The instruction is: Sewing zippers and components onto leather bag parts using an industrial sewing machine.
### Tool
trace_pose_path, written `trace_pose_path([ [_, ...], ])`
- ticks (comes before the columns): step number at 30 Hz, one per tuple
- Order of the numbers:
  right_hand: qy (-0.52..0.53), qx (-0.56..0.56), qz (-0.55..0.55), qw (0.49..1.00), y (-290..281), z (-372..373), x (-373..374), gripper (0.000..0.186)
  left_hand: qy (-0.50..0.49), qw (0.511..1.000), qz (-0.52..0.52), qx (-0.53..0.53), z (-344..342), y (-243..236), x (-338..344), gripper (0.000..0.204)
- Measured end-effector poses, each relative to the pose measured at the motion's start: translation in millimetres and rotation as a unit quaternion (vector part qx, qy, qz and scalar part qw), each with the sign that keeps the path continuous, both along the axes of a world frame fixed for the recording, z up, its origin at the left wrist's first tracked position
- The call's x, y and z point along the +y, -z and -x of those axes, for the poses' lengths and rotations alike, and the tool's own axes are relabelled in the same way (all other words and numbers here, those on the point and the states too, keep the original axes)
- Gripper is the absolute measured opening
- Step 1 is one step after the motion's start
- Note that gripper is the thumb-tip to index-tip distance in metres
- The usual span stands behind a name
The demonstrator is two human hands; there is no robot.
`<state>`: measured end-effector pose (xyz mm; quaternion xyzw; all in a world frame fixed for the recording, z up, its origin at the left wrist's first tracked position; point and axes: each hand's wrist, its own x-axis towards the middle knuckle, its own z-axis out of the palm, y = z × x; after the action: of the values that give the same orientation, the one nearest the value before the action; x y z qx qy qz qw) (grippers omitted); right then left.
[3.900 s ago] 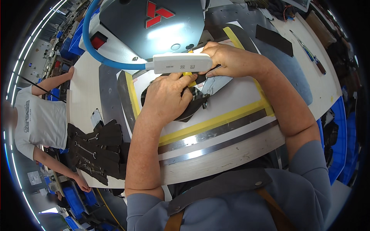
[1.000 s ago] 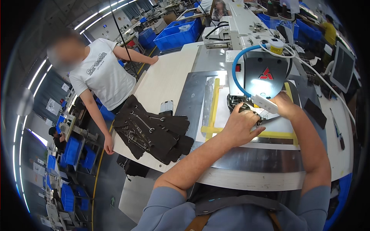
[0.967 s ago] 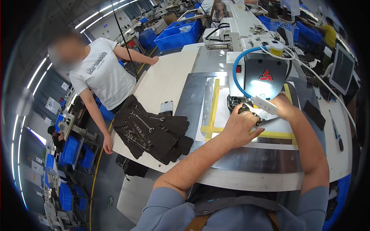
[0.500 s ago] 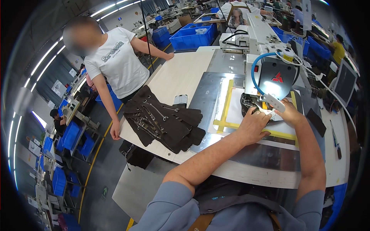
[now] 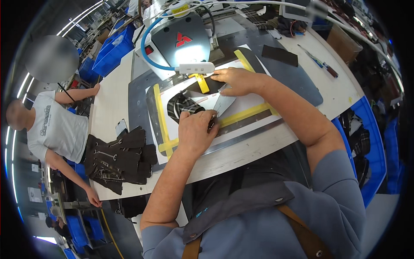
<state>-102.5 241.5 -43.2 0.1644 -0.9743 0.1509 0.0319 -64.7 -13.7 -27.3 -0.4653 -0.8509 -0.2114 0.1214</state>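
Observation:
My left hand (image 5: 196, 131) has its fingers curled at the near edge of a dark plaid fabric piece (image 5: 176, 107) under the sewing machine head (image 5: 179, 41). My right hand (image 5: 239, 81) rests on the far right part of the work, fingers stretched out and thumb apart. Beside its thumb lies a pale, pointed flat piece (image 5: 225, 103). A yellow machine part (image 5: 201, 83) stands between the hands. Beneath everything is a white sheet (image 5: 241, 123) edged with yellow tape. What lies under my left fingers is partly hidden.
A stack of dark garment pieces with metal hardware (image 5: 118, 159) lies at the table's left, near a standing person (image 5: 60, 125). Snips (image 5: 312, 56) and a dark-handled tool (image 5: 331, 71) lie at the right. A blue bin with plaid fabric (image 5: 371, 151) stands right of the table.
The view has swung to the right, so the machine now appears further left. My hands have moved apart, the left one to the near edge of the fabric, which shows more now.

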Motion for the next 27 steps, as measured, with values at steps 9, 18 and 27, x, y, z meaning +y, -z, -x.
trace_pose_path([
  [9, -0.06, -0.169, 0.109, 0.978, -36, -52, -21, 0.068, 0.105, 0.992, 0.071, 0.018, -63, -82, -21, 0.022],
  [18, 0.029, -0.032, 0.142, 0.989, -21, -101, -7, 0.022, 0.393, 0.906, 0.151, -0.034, -142, -148, 24, 0.017],
  [27, 0.36, 0.252, 0.445, 0.78, -76, -287, 138, 0.029, 0.434, 0.891, 0.046, -0.124, -119, -89, 50, 0.02],
])
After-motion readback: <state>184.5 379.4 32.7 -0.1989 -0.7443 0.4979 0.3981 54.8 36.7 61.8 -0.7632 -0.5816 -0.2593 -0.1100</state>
